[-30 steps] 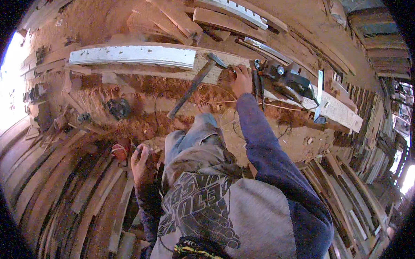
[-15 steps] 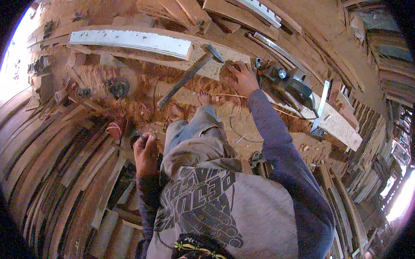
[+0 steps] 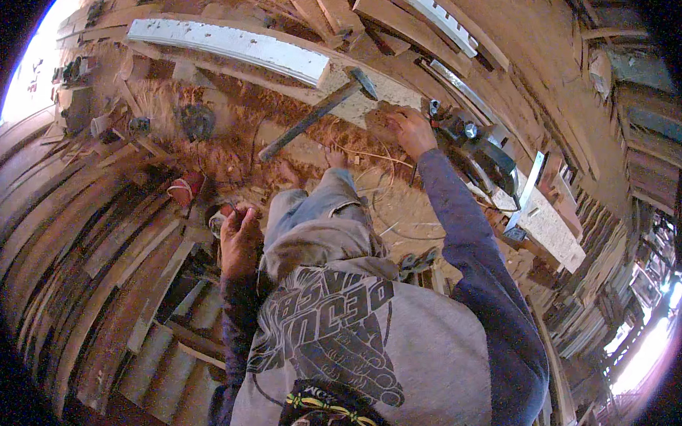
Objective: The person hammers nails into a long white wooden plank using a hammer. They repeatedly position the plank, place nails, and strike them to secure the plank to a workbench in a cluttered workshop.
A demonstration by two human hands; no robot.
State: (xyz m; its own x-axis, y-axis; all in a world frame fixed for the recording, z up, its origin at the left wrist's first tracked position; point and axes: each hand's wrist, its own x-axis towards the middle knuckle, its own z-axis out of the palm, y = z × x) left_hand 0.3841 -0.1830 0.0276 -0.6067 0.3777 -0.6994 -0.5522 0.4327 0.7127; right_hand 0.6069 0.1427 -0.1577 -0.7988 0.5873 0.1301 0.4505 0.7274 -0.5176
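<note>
My right hand [image 3: 413, 133] rests at the pale board [image 3: 345, 108] of the bench, its fingers bent down over a brown, dusty patch. Just right of it lies a black power tool [image 3: 493, 152]. To its left is a hammer [image 3: 314, 113], the head on the board and the long handle jutting over the near edge. Low on the left, beside my knee, my left hand [image 3: 239, 243] is closed with thumb and fingertips together. Whatever those fingertips hold is too small to make out.
A white-painted beam [image 3: 226, 47] lies along the bench's left part. A metal square [image 3: 528, 191] leans across the board at the right. Stacked planks [image 3: 76, 279] fill the left side. Cords and wood scraps cover the dusty ground around my bare foot [image 3: 334, 157].
My right hand's fingers have drawn closer together and lowered onto the brown patch. The view has shifted a little; the hammer and power tool keep their places on the bench.
</note>
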